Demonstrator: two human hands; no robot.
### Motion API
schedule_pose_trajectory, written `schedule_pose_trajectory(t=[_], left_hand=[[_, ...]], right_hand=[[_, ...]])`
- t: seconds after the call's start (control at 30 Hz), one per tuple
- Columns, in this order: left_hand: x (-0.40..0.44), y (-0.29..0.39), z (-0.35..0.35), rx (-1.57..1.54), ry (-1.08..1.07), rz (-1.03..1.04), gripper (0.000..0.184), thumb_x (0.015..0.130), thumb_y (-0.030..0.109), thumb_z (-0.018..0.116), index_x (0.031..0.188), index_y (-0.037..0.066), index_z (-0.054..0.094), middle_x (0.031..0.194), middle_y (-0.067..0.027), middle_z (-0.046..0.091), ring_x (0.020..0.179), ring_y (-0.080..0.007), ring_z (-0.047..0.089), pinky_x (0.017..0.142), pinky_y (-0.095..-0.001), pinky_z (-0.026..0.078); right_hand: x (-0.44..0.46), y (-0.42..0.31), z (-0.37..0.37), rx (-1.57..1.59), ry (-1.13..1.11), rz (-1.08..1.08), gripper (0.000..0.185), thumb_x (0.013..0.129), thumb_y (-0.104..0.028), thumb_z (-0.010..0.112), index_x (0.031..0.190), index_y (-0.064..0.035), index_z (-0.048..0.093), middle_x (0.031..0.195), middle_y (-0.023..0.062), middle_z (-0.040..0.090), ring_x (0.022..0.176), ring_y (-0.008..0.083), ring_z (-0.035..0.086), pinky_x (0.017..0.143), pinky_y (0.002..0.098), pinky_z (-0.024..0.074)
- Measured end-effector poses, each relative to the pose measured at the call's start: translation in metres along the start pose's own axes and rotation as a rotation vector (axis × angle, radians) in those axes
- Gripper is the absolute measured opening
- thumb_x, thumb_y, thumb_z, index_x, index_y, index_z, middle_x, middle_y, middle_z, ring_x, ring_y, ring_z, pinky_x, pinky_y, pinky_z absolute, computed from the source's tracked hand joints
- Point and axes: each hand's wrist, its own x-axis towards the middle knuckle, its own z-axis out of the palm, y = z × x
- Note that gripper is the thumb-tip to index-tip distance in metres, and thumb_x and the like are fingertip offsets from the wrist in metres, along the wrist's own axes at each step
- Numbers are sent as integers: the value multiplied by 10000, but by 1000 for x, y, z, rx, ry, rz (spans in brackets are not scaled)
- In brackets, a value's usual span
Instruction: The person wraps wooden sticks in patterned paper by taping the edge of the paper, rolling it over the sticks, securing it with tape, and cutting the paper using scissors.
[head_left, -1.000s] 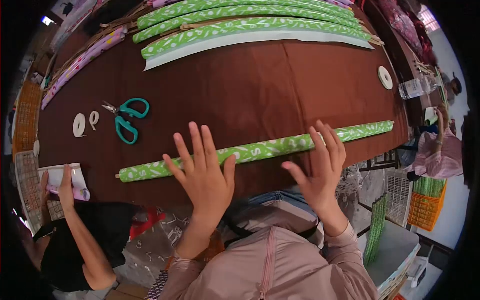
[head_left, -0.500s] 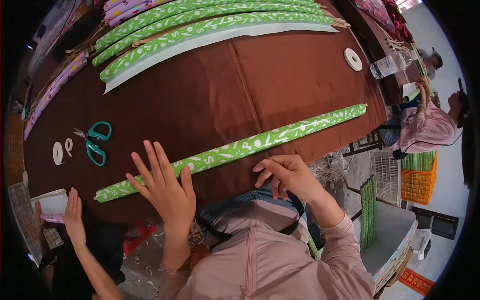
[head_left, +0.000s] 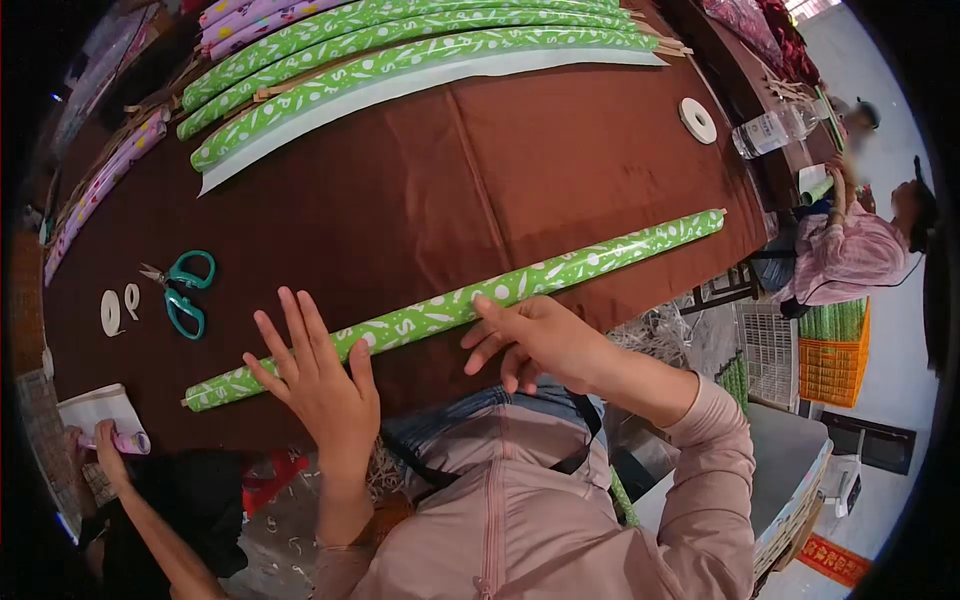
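Note:
A long green roll of printed wrapping paper (head_left: 600,260) lies slantwise along the table's near side. My left hand (head_left: 328,395) rests over its left part, palm down, with the fingers spread. Near the roll's middle, my right hand (head_left: 545,340) has its thumb tip at the paper's near edge; the other fingers are apart, loosely curled below it, and hold nothing. Teal-handled scissors (head_left: 184,292) lie with blades parted left of my left hand. Beside them are a white tape roll (head_left: 112,313) and a smaller tape ring (head_left: 131,298).
Several green rolls (head_left: 420,75) lie across the far side of the brown-covered table (head_left: 380,210), one with a loose white edge. Another tape roll (head_left: 698,121) and a plastic bottle (head_left: 765,133) are at right. A co-worker's hand (head_left: 110,455) grips a pink roll at lower left.
My right hand has moved left, bringing its thumb onto the roll. My left hand stays spread over the roll. The co-worker's hand at left has lowered onto the pink roll.

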Motion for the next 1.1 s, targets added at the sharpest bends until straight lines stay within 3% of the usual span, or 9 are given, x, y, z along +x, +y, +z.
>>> schedule_pose_trajectory(t=[0.33,0.4,0.6,0.67,0.7,0.73,0.8,0.97,1.1], left_hand=[[0,2,0,6,-4,-7,620,1009,386,402,1510,30,315,1602,-87,255,1494,-348,137,1167,-577,26],[-2,1,1,23,-21,-12,617,1011,378,404,1514,35,308,1603,-85,254,1495,-345,133,1169,-574,27],[-5,0,0,39,-26,1,601,1016,347,395,1529,58,276,1605,-86,247,1499,-338,126,1171,-571,46],[-4,0,0,54,-32,-3,582,1022,323,382,1529,58,276,1606,-83,246,1498,-338,130,1173,-569,43],[-3,0,0,57,-32,-3,582,1022,323,382,1529,58,276,1606,-83,246,1498,-338,130,1173,-569,43],[-3,0,0,48,-34,-4,554,1043,327,326,1537,83,266,1608,-74,241,1501,-325,120,1175,-573,24],[-2,0,-3,49,-34,-9,531,1063,331,269,1545,109,256,1610,-66,237,1504,-312,111,1177,-577,6],[11,8,-12,98,-96,14,506,1067,303,252,1526,96,310,1585,-89,295,1494,-304,164,1180,-573,36],[27,63,-10,-35,-104,185,528,1006,277,438,1467,25,384,1516,-137,396,1446,-329,282,1164,-591,98]], right_hand=[[-35,22,-30,-93,-49,53,363,1007,-326,541,1097,16,624,921,98,715,566,135,626,465,257,486],[-48,28,-49,26,133,-12,433,988,-398,564,1077,20,635,890,103,704,557,132,625,469,263,495],[-68,42,-78,-197,412,-244,268,929,-252,684,1026,-4,655,856,69,701,588,126,610,502,246,491],[-69,50,-93,-917,853,-1089,228,861,-158,744,1029,-26,665,869,82,696,631,171,622,526,269,500],[-75,45,-106,-1103,912,-1122,373,773,-117,795,1112,-44,658,1030,115,684,850,260,662,699,333,540],[-73,37,-117,-1097,909,-1124,373,773,-117,795,1112,-44,658,1030,115,684,850,260,662,699,333,540],[-65,22,-136,-1354,822,-1128,616,740,-208,798,1300,-69,581,1383,89,544,1321,313,467,1074,452,375],[-50,15,-156,-1396,652,-1023,590,778,-278,769,1319,-126,590,1394,55,545,1344,285,449,1118,467,329],[-46,21,-159,-1386,678,-1053,555,807,-287,747,1322,-142,601,1394,39,551,1367,279,424,1127,468,308]])
